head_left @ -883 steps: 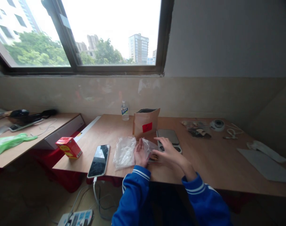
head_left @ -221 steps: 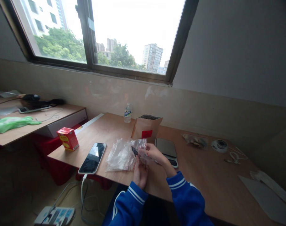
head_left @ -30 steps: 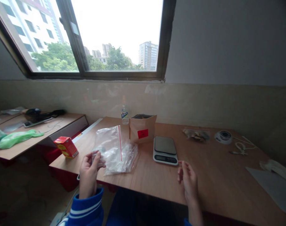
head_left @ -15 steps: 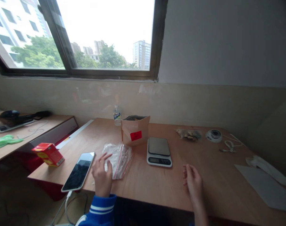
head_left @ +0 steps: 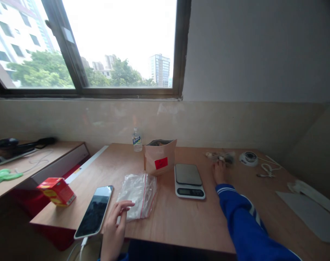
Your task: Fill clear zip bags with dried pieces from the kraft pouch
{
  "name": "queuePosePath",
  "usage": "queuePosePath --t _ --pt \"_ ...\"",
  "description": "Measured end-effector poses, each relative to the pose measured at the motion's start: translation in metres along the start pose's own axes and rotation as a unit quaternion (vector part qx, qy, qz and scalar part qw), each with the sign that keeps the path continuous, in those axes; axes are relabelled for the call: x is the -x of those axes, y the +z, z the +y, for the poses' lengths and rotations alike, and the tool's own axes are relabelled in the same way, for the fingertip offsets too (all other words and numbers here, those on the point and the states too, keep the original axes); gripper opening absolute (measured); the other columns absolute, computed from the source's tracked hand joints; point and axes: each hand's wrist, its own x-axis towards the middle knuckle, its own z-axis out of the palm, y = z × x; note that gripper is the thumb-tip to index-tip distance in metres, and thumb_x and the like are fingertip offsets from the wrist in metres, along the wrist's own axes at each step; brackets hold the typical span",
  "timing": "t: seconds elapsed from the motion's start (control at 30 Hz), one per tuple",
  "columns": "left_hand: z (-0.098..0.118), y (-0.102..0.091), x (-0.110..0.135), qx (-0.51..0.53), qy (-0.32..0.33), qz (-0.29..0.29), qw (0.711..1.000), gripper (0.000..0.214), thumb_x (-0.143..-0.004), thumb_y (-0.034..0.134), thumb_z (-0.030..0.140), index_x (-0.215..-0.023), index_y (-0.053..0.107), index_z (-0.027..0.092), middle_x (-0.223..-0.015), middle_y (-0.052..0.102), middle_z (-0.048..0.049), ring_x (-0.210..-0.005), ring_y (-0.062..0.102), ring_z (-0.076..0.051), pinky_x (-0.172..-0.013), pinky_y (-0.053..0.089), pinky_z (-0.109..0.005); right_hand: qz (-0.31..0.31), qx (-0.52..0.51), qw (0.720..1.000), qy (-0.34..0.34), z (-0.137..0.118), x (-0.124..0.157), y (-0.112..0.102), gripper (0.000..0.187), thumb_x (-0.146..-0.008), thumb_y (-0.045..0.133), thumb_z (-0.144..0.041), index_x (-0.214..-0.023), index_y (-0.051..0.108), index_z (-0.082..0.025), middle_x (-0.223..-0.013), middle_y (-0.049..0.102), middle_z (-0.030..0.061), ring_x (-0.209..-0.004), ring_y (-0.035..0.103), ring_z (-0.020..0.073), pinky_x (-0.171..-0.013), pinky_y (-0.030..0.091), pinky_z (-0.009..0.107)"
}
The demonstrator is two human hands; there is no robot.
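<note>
My right hand [head_left: 219, 172] reaches to the back right of the table, its fingers closed at the near edge of a small clear plastic bag [head_left: 229, 158] with pale and dark pieces inside. The bag looks blurred, and my fingertips are partly hidden. My left hand [head_left: 116, 221] is open at the near edge of a stack of clear zip bags [head_left: 134, 190] with red seal lines, fingers over its lower left corner. Between the hands stand a white kitchen scale [head_left: 189, 177] with a bare metal plate and an open brown paper pouch [head_left: 156, 159] with a red label.
A phone [head_left: 95, 210] on a charging cable lies left of my left hand, beside a red box [head_left: 57, 192]. A water bottle [head_left: 137, 140] stands behind the pouch. On the right are a white dome camera [head_left: 248, 158], its cable [head_left: 267, 169] and a grey sheet [head_left: 308, 214].
My right hand has moved forward from the table's near right to the bag of pieces. My left hand has drawn back a little toward the near edge. The view has tilted slightly up.
</note>
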Motion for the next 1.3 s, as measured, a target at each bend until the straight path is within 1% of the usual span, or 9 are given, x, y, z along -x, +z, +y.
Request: queuePosePath --t 0.2,0.37,0.47,0.7,0.87,1.0,1.13,1.2,1.3 --pt "0.014 0.005 0.007 0.046 -0.011 -0.029 0.998 0.024 -0.083 0.048 0.038 -0.084 0.065 0.021 -0.090 0.065 -0.0051 -0.076 0.063 -0.019 -0.070 0.050 -0.031 -0.026 0.009 1.000 -0.003 0.022 0.021 -0.007 0.031 -0.086 0.034 -0.019 -0.091 0.065 -0.013 -0.089 0.066 0.0147 -0.088 0.057 0.0279 -0.081 0.040 0.040" --pt "0.044 0.019 0.015 0.085 0.016 -0.119 0.989 0.026 -0.087 0.044 0.034 -0.081 0.066 0.021 -0.090 0.064 -0.0063 -0.081 0.062 -0.019 -0.073 0.048 -0.030 0.016 0.002 0.999 -0.028 0.020 0.012 -0.004 0.044 -0.081 0.039 -0.016 -0.122 0.053 -0.005 -0.127 0.051 0.0220 -0.114 0.047 0.0327 -0.091 0.037 0.043" --pt "0.052 0.014 0.024 0.095 0.022 -0.169 0.981 0.028 -0.088 0.043 0.034 -0.081 0.066 0.020 -0.089 0.064 -0.0066 -0.082 0.061 -0.019 -0.075 0.046 -0.029 0.013 -0.024 0.999 -0.018 0.013 -0.001 0.000 0.043 -0.080 0.043 -0.019 -0.120 0.056 -0.007 -0.132 0.048 0.0208 -0.123 0.040 0.0345 -0.097 0.033 0.046" --pt "0.026 -0.014 0.029 0.067 -0.063 -0.089 0.992 0.027 -0.083 0.050 0.042 -0.085 0.067 0.021 -0.083 0.065 -0.0045 -0.077 0.060 -0.020 -0.071 0.046 -0.029 -0.019 -0.129 0.991 0.028 0.016 -0.009 -0.018 0.021 -0.075 0.046 -0.015 -0.078 0.067 -0.014 -0.108 0.061 0.0195 -0.103 0.054 0.0327 -0.087 0.040 0.046" --pt "0.037 0.012 0.020 0.124 -0.032 -0.083 0.988 0.027 -0.084 0.049 0.042 -0.082 0.066 0.020 -0.078 0.062 -0.0040 -0.072 0.059 -0.018 -0.069 0.047 -0.028 -0.027 -0.277 0.959 0.059 0.009 0.047 -0.069 0.019 -0.074 0.049 -0.033 -0.071 0.060 -0.018 -0.080 0.067 0.0123 -0.080 0.063 0.0265 -0.074 0.048 0.037" --pt "0.071 0.053 0.020 0.183 -0.002 -0.129 0.975 0.028 -0.086 0.047 0.040 -0.085 0.066 0.019 -0.080 0.063 -0.0052 -0.071 0.059 -0.018 -0.069 0.048 -0.028 0.031 -0.470 0.870 0.146 -0.032 0.109 -0.154 0.034 -0.074 0.055 -0.052 -0.083 0.061 -0.020 -0.084 0.068 0.0092 -0.083 0.063 0.0260 -0.073 0.049 0.035" --pt "0.097 0.071 0.025 0.203 0.023 -0.145 0.968 0.036 -0.085 0.052 0.037 -0.118 0.058 0.023 -0.123 0.057 -0.0101 -0.115 0.050 -0.025 -0.099 0.039 -0.037 0.042 -0.604 0.776 0.178 -0.089 0.145 -0.229 0.036 -0.069 0.066 -0.054 -0.082 0.059 -0.021 -0.077 0.067 0.0051 -0.072 0.063 0.0217 -0.064 0.050 0.029" --pt "0.100 0.070 0.028 0.226 0.008 -0.200 0.953 0.047 -0.082 0.057 0.039 -0.127 0.052 0.024 -0.130 0.054 -0.0105 -0.119 0.048 -0.025 -0.101 0.037 -0.038 0.000 -0.673 0.720 0.171 -0.113 0.154 -0.244 0.034 -0.068 0.069 -0.051 -0.080 0.057 -0.021 -0.069 0.064 0.0021 -0.059 0.060 0.0177 -0.053 0.048 0.026" --pt "0.097 0.066 0.035 0.271 -0.059 -0.329 0.903 0.036 -0.081 0.058 0.044 -0.106 0.061 0.018 -0.096 0.065 -0.0087 -0.083 0.060 -0.019 -0.074 0.048 -0.029 -0.064 -0.735 0.659 0.145 -0.138 0.162 -0.239 0.030 -0.073 0.066 -0.048 -0.079 0.055 -0.021 -0.063 0.060 -0.0002 -0.050 0.055 0.0140 -0.045 0.044 0.023"
